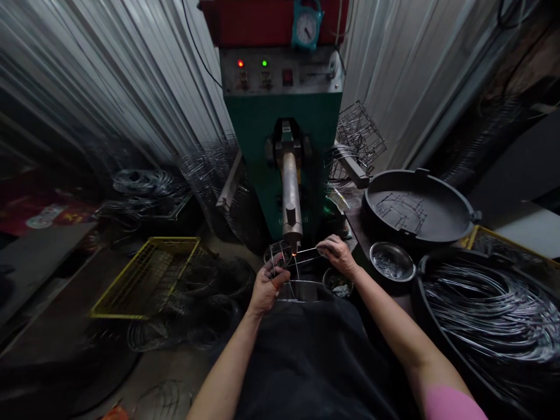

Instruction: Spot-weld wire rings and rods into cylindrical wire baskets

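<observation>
A small wire frame (280, 256) is in my left hand (265, 287), its fingers closed round it just below the electrode tip of a green spot welder (249, 140). My right hand (336, 254) pinches the right end of a bent wire piece (308, 255), two thin rods running left to the frame. An orange glow shows at the tip where wire and frame meet. The welder's round metal arm (290, 181) points down toward my hands. A larger curved wire ring (306, 282) lies in front of my dark apron (315, 350).
At the right are a black pan (446, 201) with small wire pieces, a metal bowl (392, 262) of short parts and a tub of wire rings (490, 309). Left stands a yellow-rimmed basket (120, 315) near wire coils. A blue clock (307, 28) hangs on the welder.
</observation>
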A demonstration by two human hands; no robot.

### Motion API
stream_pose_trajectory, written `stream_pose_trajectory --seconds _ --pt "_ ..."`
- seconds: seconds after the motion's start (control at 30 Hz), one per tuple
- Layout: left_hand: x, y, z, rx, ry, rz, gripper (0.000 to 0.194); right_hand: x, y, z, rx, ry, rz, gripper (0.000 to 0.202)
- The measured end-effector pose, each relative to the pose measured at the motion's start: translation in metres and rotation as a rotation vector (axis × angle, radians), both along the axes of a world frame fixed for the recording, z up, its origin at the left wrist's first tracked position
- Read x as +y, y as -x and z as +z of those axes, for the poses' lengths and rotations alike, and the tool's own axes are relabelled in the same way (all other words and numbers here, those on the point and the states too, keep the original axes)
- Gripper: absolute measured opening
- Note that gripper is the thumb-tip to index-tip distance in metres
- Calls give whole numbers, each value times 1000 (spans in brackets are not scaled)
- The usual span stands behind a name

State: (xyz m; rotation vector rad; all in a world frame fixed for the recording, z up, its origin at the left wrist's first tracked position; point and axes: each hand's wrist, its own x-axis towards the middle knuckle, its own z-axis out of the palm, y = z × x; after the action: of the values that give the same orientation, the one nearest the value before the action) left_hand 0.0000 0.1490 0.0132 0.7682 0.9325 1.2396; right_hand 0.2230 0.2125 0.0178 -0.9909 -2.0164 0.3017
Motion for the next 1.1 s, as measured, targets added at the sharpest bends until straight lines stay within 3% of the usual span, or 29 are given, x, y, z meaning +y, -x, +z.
stream_pose_trajectory --seconds 0.13,0.23,0.33,0.43,0.6,0.77,0.97,1.1 --pt "0 0 1 -9 7 -1 63 -10 1 12 -65 12 -62 14" --pt "0 -1 3 -9 -1 6 65 -44 18 25 -103 9 -217 27" --pt "-2 -2 5 -2 -29 -1 64 -83 46 25 -81 158 -146 35" --pt "-4 -4 6 5 -52 2 64 -97 64 14 -34 295 -61 19" --pt "-7 -4 11 -30 -54 30 60 -77 45 13 87 214 -102 13" --pt "-7 -3 13 -77 -34 58 53 -59 21 24 2 106 -91 14" --pt "-7 -7 14 -65 0 49 48 -44 19 21 -61 8 -96 11" --pt "-4 -4 16 -67 13 60 46 -43 11 35 -119 25 -94 13"
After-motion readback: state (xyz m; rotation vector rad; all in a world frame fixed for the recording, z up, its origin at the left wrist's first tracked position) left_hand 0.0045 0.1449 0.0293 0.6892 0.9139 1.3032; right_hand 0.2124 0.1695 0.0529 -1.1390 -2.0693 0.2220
